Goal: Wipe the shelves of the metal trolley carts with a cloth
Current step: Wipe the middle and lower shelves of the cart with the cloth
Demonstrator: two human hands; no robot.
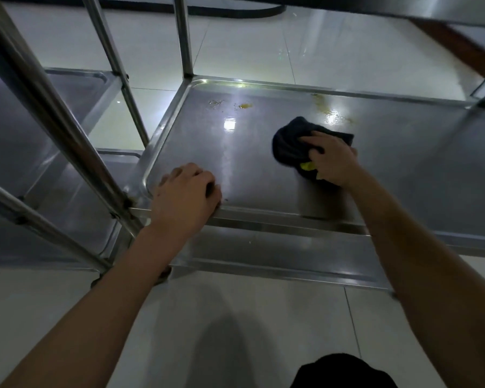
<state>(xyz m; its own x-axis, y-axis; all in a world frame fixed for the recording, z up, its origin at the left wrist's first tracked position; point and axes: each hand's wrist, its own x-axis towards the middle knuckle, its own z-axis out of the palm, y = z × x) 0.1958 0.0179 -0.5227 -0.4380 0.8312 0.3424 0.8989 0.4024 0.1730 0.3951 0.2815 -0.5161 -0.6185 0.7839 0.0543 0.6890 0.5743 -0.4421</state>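
Steel shelf (403, 152) of the near trolley (184, 37) carries a dark cloth (289, 141), bunched under the right hand (329, 161), whose fingers (310, 140) close on it and press it to the middle of the shelf. Yellow stains (245, 106) lie near the far rim, apart from the cloth. The left hand (184, 194) rests on the near rim, its fingers curled over the edge. A 2nd trolley (67, 107) stands just beside on the left, on a pale tiled floor (235, 317).

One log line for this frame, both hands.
right hand: pressing dark cloth on shelf | left hand: gripping shelf rim | yellow stains: unwiped
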